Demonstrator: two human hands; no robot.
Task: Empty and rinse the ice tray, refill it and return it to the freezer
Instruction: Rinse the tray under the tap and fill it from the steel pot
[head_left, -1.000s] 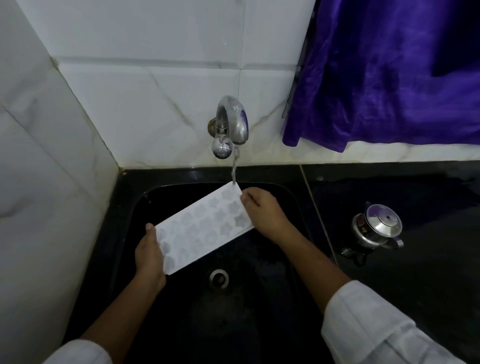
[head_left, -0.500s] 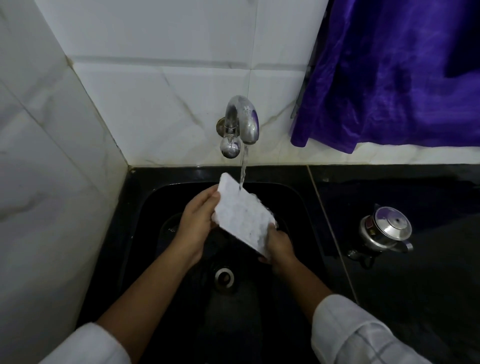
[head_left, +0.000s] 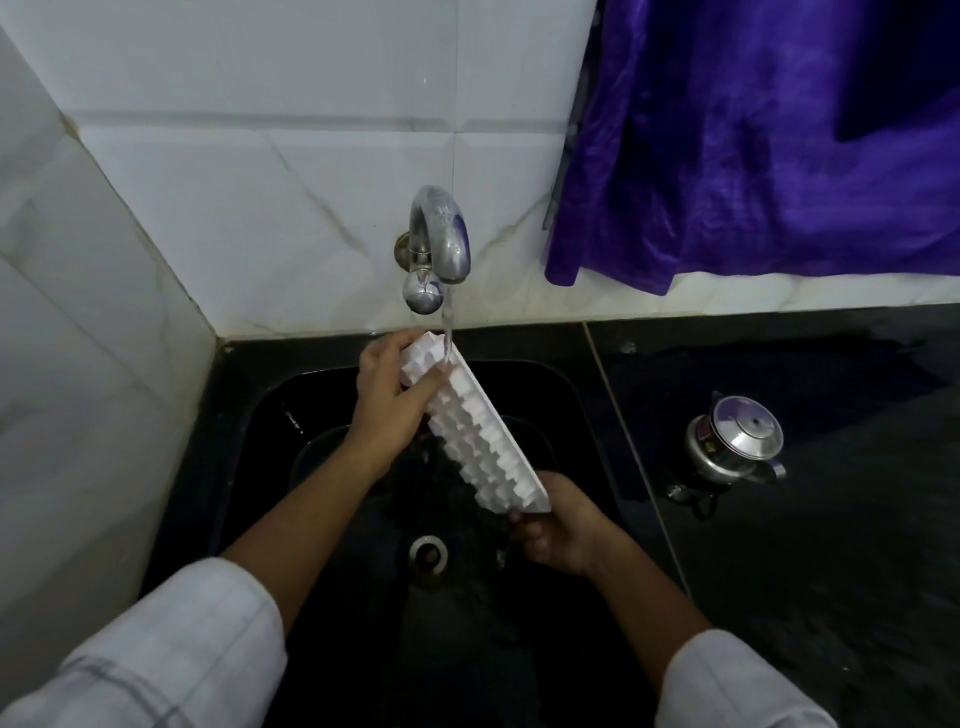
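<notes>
Head view, white ice tray (head_left: 478, 434) held tilted over black sink (head_left: 244, 415), underside showing, left hand (head_left: 392, 387) clasping its upper end under tap (head_left: 441, 239) stream, right hand (head_left: 558, 527) gripping its lower end, steel pot (head_left: 732, 441) on counter (head_left: 831, 519) well apart, purple cloth (head_left: 753, 140) hanging above.

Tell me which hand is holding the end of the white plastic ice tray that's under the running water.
The left hand: it grips the white plastic ice tray at its far end, under the stream; the right hand holds its lower end.

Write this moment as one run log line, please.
step: rinse | ice tray tilted under tap | left hand, right hand hold ends | water running
</notes>
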